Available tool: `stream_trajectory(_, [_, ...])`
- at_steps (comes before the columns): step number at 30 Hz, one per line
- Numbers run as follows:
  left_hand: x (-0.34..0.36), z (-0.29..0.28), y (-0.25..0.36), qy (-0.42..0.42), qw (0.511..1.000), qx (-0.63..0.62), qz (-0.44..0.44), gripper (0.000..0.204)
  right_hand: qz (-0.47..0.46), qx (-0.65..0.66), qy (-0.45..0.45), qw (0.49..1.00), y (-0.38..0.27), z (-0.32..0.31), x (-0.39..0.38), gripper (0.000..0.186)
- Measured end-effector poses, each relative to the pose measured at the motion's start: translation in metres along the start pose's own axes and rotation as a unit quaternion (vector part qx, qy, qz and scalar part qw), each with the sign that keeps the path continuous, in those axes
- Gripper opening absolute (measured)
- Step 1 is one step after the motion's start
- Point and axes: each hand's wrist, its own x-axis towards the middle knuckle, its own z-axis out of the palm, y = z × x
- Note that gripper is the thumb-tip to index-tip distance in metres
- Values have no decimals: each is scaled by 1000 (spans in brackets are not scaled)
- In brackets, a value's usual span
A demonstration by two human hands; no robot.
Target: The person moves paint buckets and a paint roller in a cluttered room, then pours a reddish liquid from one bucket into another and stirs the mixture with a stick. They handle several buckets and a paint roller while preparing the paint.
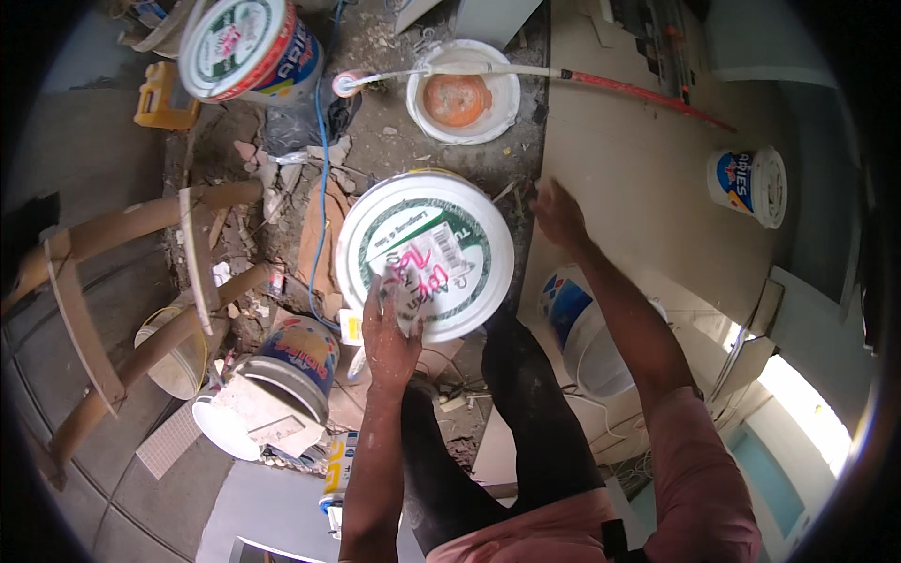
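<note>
Now the left hand (389, 340) rests unclenched on a bucket lid (425, 254); right hand (561, 216) (nearby) curled, grip unclear.

The left hand (390, 343) partly hides the lid (425, 249)

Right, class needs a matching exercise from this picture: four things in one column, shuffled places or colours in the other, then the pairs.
1. left hand
2. right hand
3. jerrycan
4. cable

A. yellow
B. to the right of the round lid
C. blue
D. on the round lid

Pairs: 1-D, 2-B, 3-A, 4-C
</note>
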Motion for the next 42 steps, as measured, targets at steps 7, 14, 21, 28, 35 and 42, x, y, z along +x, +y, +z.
stream_trajectory(7, [50,69,19,-37,984,138,-109,71,-93,-144,120,978,-5,31,204,36])
stream_trajectory(14, [63,75,21,-58,980,157,-107,63,-291,-305,133,897,27,36,322,52])
stream_trajectory(21, [62,76,14,-64,978,168,-105,51,-264,-440,40,858,0,45,323,42])
stream_trajectory(28, [60,71,10,-53,979,177,-83,51,-420,-216,89,877,-37,6,249,32])
stream_trajectory(35, [54,69,14,-38,979,179,-93,55,-468,-161,-39,868,-65,-33,120,29])
stream_trajectory(42, [15,68,20,-13,982,-101,-159,51,-399,-43,-203,893,-116,-41,12,35])
